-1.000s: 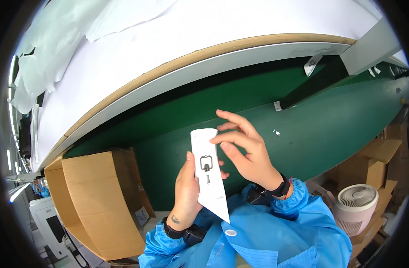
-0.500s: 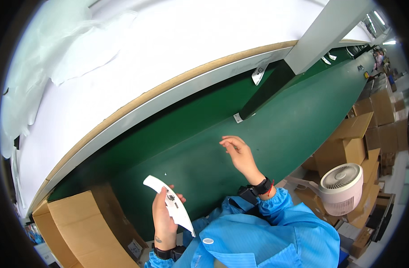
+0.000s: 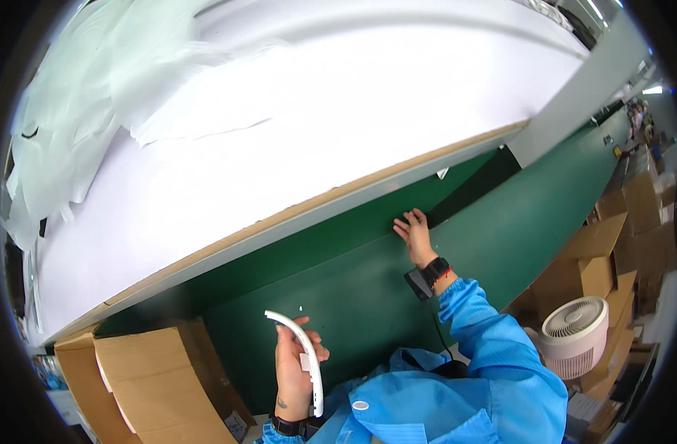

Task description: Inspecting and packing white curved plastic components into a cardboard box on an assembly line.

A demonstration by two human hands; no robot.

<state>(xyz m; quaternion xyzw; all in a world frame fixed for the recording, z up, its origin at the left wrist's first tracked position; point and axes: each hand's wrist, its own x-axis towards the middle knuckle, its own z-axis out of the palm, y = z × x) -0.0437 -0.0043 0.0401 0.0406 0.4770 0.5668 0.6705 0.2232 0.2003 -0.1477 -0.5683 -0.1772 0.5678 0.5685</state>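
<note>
Near the lower middle, my left hand (image 3: 292, 370) is closed around a curved white plastic part (image 3: 315, 377), which stands edge-on with its narrow side toward me. Farther off to the right, my right hand (image 3: 417, 235) stretches over the green tabletop (image 3: 338, 296) toward the space beneath the white shelf (image 3: 316, 140). Its fingers are apart and hold nothing. Beyond that hand, partly covered by the shelf edge, a small piece of another white part (image 3: 443, 173) shows. A black device (image 3: 418, 284) with a cable hangs at my right wrist.
An open cardboard box (image 3: 146, 370) stands at the lower left. Thin white packing sheets (image 3: 94, 118) lie on the shelf's left end. A grey post (image 3: 583, 96) rises at the upper right. A white fan (image 3: 574, 333) and several cartons (image 3: 638, 192) stand to the right.
My right hand has reached forward and its fingers have spread. The white part in my left hand has turned from its face to its edge. The view has shifted, showing more of the shelf.
</note>
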